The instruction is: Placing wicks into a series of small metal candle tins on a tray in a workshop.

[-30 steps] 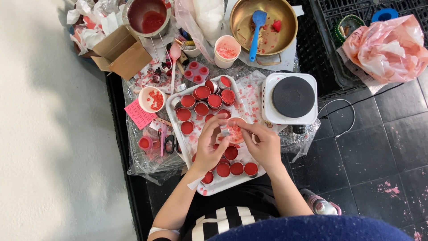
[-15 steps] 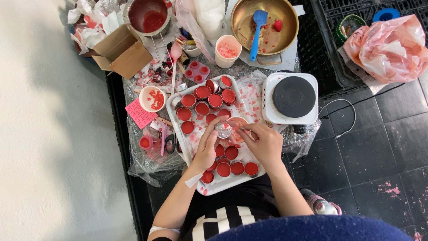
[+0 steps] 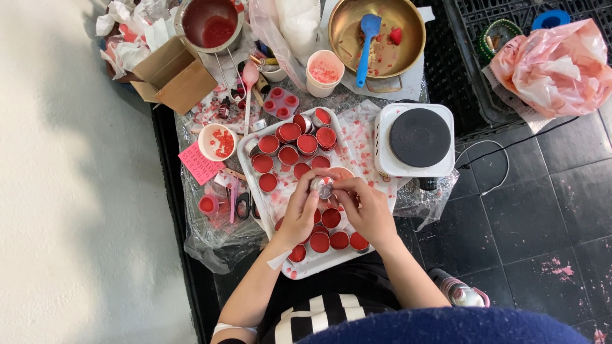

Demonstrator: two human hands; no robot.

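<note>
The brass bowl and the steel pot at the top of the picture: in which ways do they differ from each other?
The brass bowl is gold-coloured, wide and shallow; the steel pot is silver, narrower and deeper. The brass bowl holds a blue spatula and scattered red bits; the steel pot holds a pool of red liquid and no tool that I can see. Both are round, open and stained red inside.
</note>
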